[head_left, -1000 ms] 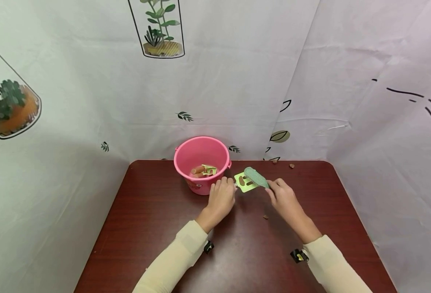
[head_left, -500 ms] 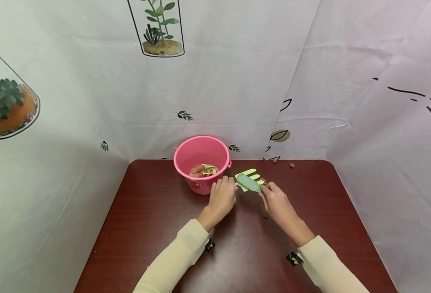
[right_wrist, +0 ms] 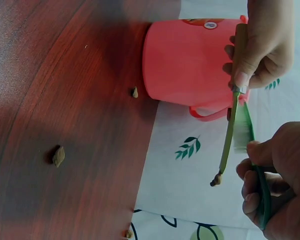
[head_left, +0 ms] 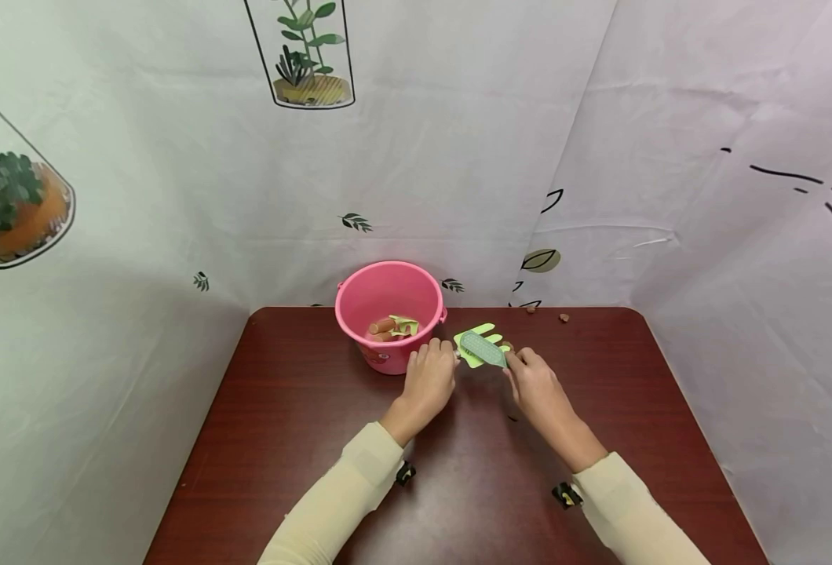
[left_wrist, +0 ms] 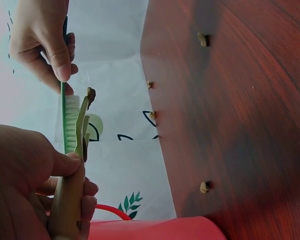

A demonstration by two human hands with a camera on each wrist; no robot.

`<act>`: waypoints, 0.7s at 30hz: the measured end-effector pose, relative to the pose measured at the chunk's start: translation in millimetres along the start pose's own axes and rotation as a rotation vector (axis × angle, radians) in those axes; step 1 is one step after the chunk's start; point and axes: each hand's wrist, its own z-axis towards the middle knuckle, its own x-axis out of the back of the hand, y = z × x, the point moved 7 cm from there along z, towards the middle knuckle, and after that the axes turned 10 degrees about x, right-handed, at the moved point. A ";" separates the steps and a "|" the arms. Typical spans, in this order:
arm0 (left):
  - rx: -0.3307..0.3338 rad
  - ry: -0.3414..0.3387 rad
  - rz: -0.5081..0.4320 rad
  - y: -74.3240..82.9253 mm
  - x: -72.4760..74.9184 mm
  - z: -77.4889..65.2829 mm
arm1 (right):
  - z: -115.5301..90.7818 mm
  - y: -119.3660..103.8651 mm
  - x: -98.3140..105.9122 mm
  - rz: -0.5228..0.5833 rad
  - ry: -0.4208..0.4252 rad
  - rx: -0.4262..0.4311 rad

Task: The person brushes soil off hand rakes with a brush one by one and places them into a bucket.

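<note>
My left hand (head_left: 428,377) grips the wooden handle (left_wrist: 67,205) of a small light-green garden fork (left_wrist: 80,122) beside the pink bucket. Its prongs point away to the right, above the table. A brown clump (left_wrist: 91,94) sits at a prong tip. In my right hand (head_left: 539,384) is a green brush (head_left: 482,349) with white bristles (left_wrist: 72,120), pinched by its handle. The brush lies over the fork in the head view, its bristles facing the metal and seemingly touching it. The handle of the fork is mostly hidden under my left hand in the head view.
The pink bucket (head_left: 388,361) stands at the table's back, holding wooden-handled tools (head_left: 382,326) and a light-green piece (head_left: 405,326). Brown crumbs lie scattered on the table (head_left: 303,439), including one near the back edge (head_left: 563,318). A printed white cloth hangs behind.
The fork has turned, so its prongs now spread to the right. The brush and right hand have moved left onto the fork. The left hand has stayed nearly in place.
</note>
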 end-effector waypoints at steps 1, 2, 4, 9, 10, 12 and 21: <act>0.001 0.000 0.001 -0.2 0.0 0.0 | -0.1 0.4 -0.5 -0.003 0.000 -0.001; 0.001 -0.001 0.002 -0.3 0.0 0.0 | -0.2 0.7 -1.0 -0.007 0.000 -0.001; 0.002 -0.004 0.003 -0.4 -0.1 0.1 | -0.3 1.3 -2.1 -0.016 -0.005 -0.003; 0.011 -0.025 0.004 -0.9 -1.4 0.3 | -0.2 2.4 -3.0 -0.024 -0.019 -0.017; 0.013 -0.029 0.004 -1.0 -1.4 0.3 | -0.1 2.6 -3.0 -0.023 -0.021 -0.020; 0.017 -0.035 0.004 -1.1 -1.0 0.0 | 0.0 3.4 -2.8 -0.021 -0.018 -0.023; 0.007 -0.011 -0.007 -2.7 -1.4 -3.0 | -0.6 14.7 0.3 0.007 0.015 -0.059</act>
